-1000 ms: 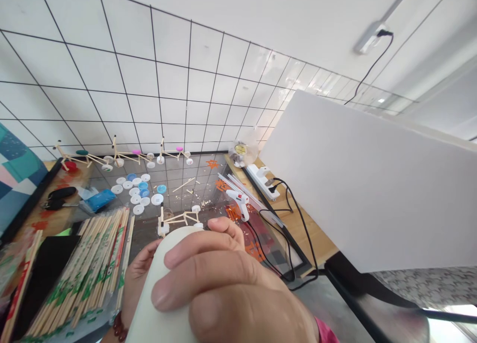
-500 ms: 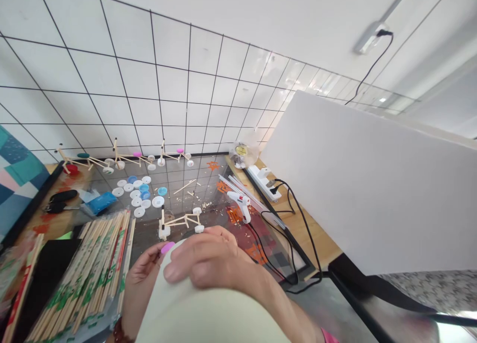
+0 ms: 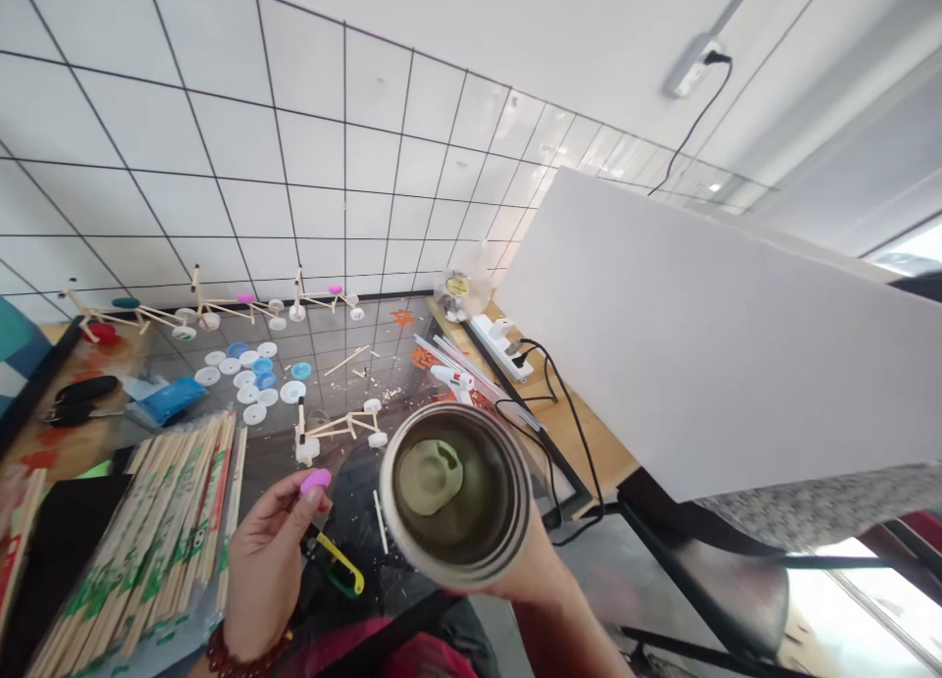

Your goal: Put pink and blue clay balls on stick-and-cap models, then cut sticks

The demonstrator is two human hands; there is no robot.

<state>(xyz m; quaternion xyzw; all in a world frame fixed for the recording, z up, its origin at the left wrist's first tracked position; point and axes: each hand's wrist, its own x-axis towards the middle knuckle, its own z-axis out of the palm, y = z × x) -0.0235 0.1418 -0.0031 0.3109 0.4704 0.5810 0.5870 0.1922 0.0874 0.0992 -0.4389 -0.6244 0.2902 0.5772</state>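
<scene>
Between the thumb and fingers of my left hand (image 3: 269,550) is a small pink oval piece (image 3: 315,481). My right hand (image 3: 521,565) is wrapped round a tumbler (image 3: 524,501), whose open top faces me; the fingers are mostly hidden behind it. Greenish liquid lies inside, with a pale round reflection or shape in it. Just beyond my hands stands a small stick-built tricycle model (image 3: 342,426) with white wheels. A yellow-handled cutter (image 3: 340,560) lies beside my left hand. One thin stick (image 3: 381,523) rests to the left of the tumbler.
Bagged wooden sticks (image 3: 158,541) lie at left. White and blue caps (image 3: 248,394) are scattered behind them. More stick models (image 3: 228,307) line the wall. A glue gun (image 3: 454,381), its cable and a power strip (image 3: 500,344) sit at right, near a white panel (image 3: 699,344).
The tumbler, earlier raised close to the camera with its pale side showing, has come down and shows its open top. My left hand keeps the pink piece. The view has shifted slightly right.
</scene>
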